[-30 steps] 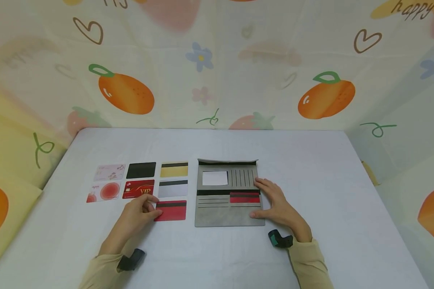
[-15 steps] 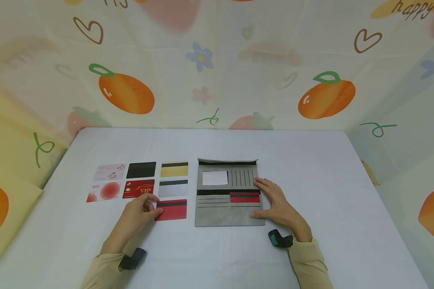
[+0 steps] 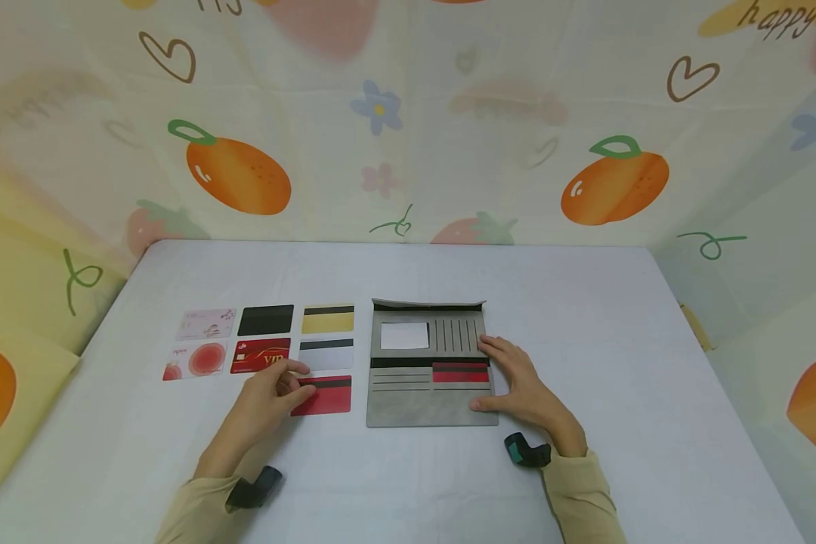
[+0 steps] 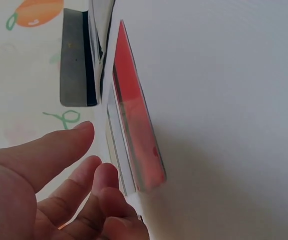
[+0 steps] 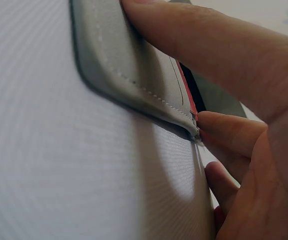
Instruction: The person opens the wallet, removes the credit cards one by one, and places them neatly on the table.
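Observation:
An open grey wallet (image 3: 408,408) lies flat on the white table, a white card (image 3: 404,335) in its upper half and a red card (image 3: 459,372) in a lower slot. My right hand (image 3: 527,389) rests on the wallet's right side, thumb pressing its face and fingertips touching the edge. To the wallet's left lies a loose red card (image 3: 329,400) with a dark stripe. Over its left end hovers my left hand (image 3: 267,397), fingers loosely bent; in the left wrist view thumb and fingers (image 4: 106,180) are apart from the card and hold nothing.
Other loose cards lie in rows at left: a gold card (image 3: 328,323), a silver card (image 3: 326,357), a black card (image 3: 265,320), a red VIP card (image 3: 251,353), a pale pink card (image 3: 206,324) and a card with a red circle (image 3: 207,360). A patterned cloth (image 3: 408,189) hangs behind.
The loose red card shifted very slightly right and up, then stayed. My left hand has since moved a little right over it. The right hand and wallet have not moved.

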Available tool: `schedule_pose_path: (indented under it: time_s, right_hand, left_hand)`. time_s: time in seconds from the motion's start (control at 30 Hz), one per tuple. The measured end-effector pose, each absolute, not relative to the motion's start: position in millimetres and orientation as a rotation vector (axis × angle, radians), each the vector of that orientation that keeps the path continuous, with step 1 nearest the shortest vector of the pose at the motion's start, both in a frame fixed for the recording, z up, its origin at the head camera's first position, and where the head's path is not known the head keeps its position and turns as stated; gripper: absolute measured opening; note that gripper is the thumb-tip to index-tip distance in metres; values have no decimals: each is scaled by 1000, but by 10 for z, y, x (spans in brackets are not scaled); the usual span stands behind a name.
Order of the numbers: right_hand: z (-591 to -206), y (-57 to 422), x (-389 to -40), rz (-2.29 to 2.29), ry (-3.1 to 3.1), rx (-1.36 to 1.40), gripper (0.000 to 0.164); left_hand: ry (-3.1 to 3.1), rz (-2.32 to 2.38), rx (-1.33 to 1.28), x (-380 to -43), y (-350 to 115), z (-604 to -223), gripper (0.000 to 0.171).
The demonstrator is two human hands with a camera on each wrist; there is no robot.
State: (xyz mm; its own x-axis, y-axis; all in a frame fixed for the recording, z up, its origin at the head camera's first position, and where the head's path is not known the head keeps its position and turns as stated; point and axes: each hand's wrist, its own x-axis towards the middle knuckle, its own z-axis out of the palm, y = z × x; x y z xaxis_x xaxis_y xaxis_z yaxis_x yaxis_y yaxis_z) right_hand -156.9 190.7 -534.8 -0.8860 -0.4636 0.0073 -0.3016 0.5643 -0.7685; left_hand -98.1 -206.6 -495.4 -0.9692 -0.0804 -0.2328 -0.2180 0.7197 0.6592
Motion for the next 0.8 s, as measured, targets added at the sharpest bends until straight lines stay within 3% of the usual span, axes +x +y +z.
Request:
schedule_pose_path:
  time_s: [0.8]
  right_hand:
    - [-5364,1916,-1580,-1243,2596,-673,97]
  left_hand:
    - [2721,1227,-94,-1134,-1590,-4920,30]
